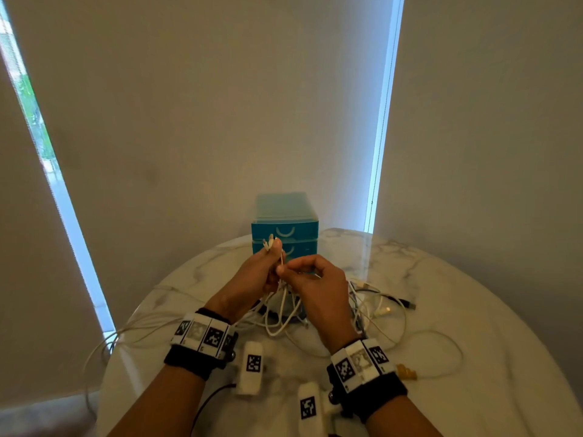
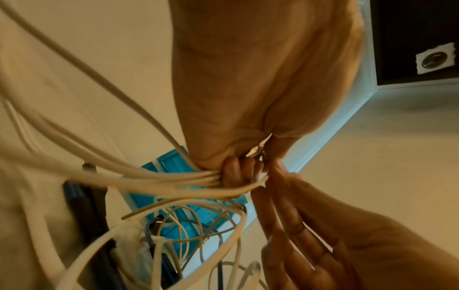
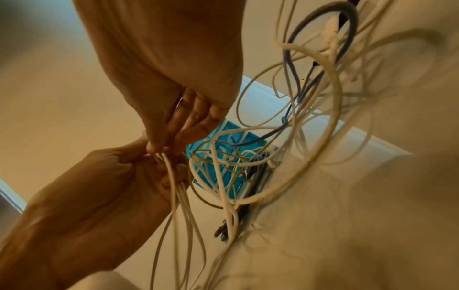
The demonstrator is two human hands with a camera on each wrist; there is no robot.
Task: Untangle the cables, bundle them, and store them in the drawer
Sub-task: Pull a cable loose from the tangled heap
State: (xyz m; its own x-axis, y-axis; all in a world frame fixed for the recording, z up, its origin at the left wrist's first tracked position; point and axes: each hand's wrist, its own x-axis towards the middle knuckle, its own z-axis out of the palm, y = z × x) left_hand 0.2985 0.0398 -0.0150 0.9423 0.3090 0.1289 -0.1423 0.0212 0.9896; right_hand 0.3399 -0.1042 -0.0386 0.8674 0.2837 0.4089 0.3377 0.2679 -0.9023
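In the head view my left hand (image 1: 273,258) is raised above the table and grips a bunch of white cables (image 1: 277,313); their plug ends (image 1: 269,240) stick up above the thumb. My right hand (image 1: 285,270) meets it from the right and pinches one white strand at the left fingers. The left wrist view shows the left hand (image 2: 232,173) curled round several white cables (image 2: 149,176). In the right wrist view my right hand (image 3: 161,146) pinches the strands (image 3: 178,198) running down past the left palm. The blue drawer unit (image 1: 285,230) stands behind, both drawers closed.
A loose tangle of white, grey and black cables (image 1: 366,305) lies on the round marble table (image 1: 473,357), with a black USB plug (image 1: 407,303) and a yellow connector (image 1: 407,372) at the right. One white cable (image 1: 101,348) hangs over the table's left edge.
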